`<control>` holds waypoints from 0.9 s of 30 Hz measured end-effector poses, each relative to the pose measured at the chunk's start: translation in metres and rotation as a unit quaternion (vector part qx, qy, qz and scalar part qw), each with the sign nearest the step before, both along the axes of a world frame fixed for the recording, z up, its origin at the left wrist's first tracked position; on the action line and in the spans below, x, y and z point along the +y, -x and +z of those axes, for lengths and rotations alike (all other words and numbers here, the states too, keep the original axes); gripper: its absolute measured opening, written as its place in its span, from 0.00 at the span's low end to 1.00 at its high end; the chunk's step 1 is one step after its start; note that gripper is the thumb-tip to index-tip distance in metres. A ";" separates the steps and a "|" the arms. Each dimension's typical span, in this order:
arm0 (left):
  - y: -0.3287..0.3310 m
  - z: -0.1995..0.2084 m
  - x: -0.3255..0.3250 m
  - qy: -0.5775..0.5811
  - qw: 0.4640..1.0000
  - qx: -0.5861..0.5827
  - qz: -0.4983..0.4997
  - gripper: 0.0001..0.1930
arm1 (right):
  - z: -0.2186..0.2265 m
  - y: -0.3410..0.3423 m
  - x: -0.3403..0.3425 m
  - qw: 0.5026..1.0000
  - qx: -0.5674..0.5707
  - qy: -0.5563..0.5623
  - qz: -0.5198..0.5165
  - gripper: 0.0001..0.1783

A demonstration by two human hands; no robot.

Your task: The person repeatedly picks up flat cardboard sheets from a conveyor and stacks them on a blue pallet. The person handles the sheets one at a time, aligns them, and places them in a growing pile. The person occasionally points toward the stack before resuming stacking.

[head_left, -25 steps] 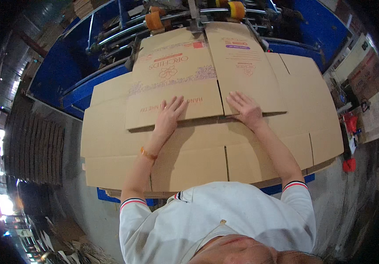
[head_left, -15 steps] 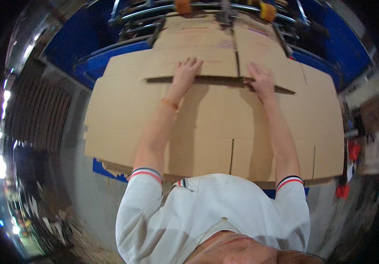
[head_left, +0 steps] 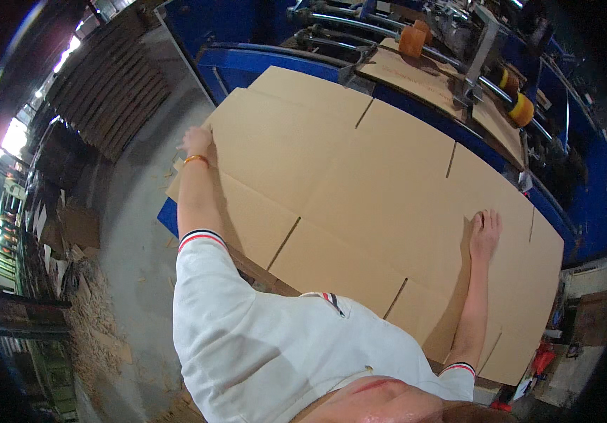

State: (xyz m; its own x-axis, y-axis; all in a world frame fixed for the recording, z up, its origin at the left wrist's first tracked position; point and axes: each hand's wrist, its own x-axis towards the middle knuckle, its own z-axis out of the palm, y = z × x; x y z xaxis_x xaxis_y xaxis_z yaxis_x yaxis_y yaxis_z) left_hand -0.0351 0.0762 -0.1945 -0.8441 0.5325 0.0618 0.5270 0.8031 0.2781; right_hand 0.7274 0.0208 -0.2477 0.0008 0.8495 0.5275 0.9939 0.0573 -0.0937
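A large slotted sheet of brown cardboard (head_left: 360,183) lies before me on top of other sheets. My left hand (head_left: 197,141), with an orange band at its wrist, is at the sheet's left edge. Its fingers stick out past that edge, apart, and how firmly it touches the board is hard to tell. My right hand (head_left: 485,236) rests flat on the sheet's right part, fingers stretched out. Beyond the sheet's far edge, a printed cardboard sheet (head_left: 416,81) sits under the rollers of a blue machine (head_left: 275,63).
Metal shafts carry orange rollers (head_left: 522,109) at the far right. A dark stack of flat sheets (head_left: 109,84) stands at the far left. Cardboard scraps (head_left: 99,331) litter the grey floor (head_left: 144,211) on the left. A red object (head_left: 543,358) is beside the sheet's right end.
My view has turned left. My hands have spread apart, left to the sheet's left edge, right farther right. The printed cardboard has gone farther into the machine, and the gap beneath it no longer shows.
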 end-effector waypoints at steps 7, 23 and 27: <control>0.034 0.014 -0.029 -0.049 0.994 0.027 -0.093 0.24 | 0.016 0.015 -0.010 1.000 0.012 -0.011 -0.005 0.17; -0.027 0.238 -0.208 -0.311 0.569 -0.552 -0.524 0.45 | 0.008 0.007 -0.165 0.996 0.052 0.005 -0.075 0.21; -0.125 0.139 -0.270 -0.519 0.444 -0.511 -0.522 0.42 | -0.010 -0.041 -0.250 0.925 0.004 0.033 -0.379 0.23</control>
State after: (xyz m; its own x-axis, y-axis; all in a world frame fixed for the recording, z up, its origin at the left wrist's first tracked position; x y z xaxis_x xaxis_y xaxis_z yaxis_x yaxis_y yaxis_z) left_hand 0.0902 -0.1935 -0.0551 -0.0394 0.7991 0.5999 -0.3661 -0.5702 0.7354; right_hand 0.7687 -0.2295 -0.2579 0.6128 0.6332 0.4727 0.7453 -0.6619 -0.0796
